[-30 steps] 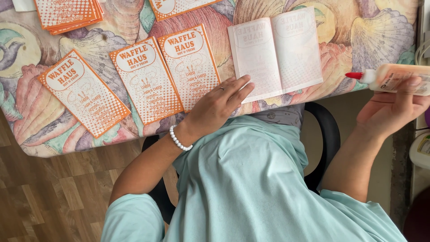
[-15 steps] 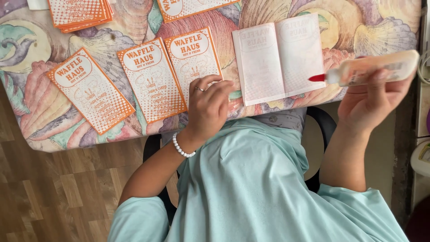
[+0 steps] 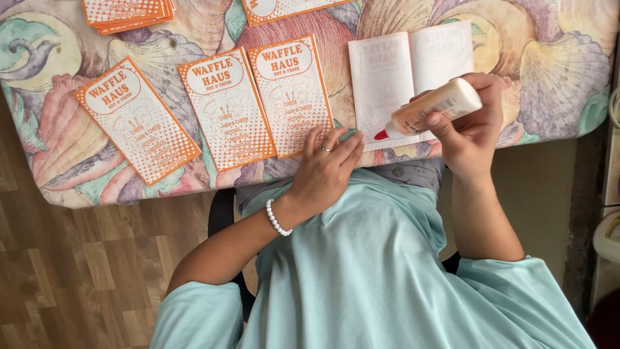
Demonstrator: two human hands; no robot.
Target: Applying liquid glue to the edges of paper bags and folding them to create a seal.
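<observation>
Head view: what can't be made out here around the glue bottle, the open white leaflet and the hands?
- Glue bottle: its rear end is wrapped by the right hand; whether the red tip touches the open white leaflet cannot be told.
- Open white leaflet: its print is too faint to make out, and its lower right part is covered by the bottle and hand.
- Left hand: the palm faces down, so anything under it is hidden.
- Orange leaflet stack: cut off by the top edge.

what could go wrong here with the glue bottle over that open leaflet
The right hand holds the glue bottle tilted, red tip down at the open leaflet's lower edge, so glue might drip onto the tablecloth. The left hand rests by that corner and the nearest orange menu; stray glue could smear both.
</observation>
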